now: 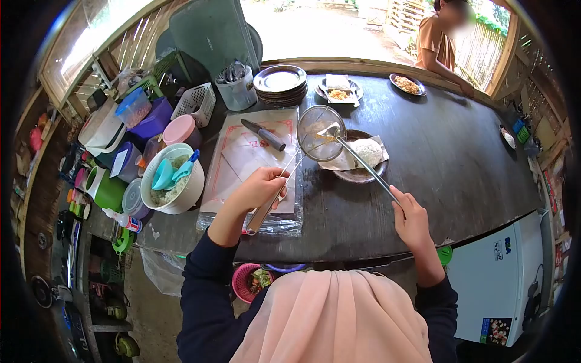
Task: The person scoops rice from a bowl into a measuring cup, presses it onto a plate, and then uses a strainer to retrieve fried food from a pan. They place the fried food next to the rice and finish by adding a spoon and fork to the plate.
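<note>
My left hand (261, 189) is closed round the wooden handle of a wire-mesh strainer (311, 126), held up over the table. My right hand (411, 219) grips the long metal handle of a ladle (378, 176). The ladle's bowl end overlaps the strainer's mesh in this view, with a little orange-brown food there. Below and behind them, a mound of white rice (368, 151) sits on paper on a dark plate (362, 178). A knife (264, 134) lies on a stack of printed wrapping paper (242, 172) left of the strainer.
At left stands a white tub (195, 189) of rice with turquoise scoops. Stacked plates (280, 95), a cutlery container (236, 92) and a plate of food (340, 97) line the back. Beyond another plate (408, 85), a person (437, 45) leans at the opening. A white freezer (484, 281) is at right.
</note>
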Demonstrator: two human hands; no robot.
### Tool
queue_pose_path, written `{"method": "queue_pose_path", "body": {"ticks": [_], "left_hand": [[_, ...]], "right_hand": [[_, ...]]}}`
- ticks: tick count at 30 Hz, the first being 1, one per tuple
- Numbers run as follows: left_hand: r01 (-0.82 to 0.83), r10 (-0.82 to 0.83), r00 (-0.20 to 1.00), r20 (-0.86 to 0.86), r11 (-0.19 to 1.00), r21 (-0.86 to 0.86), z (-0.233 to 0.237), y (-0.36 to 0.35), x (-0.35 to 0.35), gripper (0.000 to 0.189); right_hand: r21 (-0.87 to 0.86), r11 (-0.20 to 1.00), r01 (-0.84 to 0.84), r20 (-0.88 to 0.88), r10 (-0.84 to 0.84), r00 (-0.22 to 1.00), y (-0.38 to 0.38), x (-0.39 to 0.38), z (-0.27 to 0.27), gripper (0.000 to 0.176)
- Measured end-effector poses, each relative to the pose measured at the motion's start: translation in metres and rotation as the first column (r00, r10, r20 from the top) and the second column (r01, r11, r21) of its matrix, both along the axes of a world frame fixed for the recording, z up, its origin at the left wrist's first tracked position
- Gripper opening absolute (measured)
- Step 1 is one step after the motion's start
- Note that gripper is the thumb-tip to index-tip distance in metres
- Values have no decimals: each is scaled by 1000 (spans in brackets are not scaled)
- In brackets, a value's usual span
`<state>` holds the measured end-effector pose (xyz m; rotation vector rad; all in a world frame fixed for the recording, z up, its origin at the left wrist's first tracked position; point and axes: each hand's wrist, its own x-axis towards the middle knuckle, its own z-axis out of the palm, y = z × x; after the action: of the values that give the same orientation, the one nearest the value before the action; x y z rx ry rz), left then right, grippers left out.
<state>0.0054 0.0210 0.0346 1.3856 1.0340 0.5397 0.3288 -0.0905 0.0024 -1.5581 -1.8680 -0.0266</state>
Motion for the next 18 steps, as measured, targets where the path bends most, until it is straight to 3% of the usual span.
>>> {"method": "queue_pose_path", "body": {"ticks": [18], "left_hand": [[23,-19,996,-89,999,39,4,-1,8,29]], "right_hand": [[-25,998,65,-26,-65,998,-19,10,6,33]]}}
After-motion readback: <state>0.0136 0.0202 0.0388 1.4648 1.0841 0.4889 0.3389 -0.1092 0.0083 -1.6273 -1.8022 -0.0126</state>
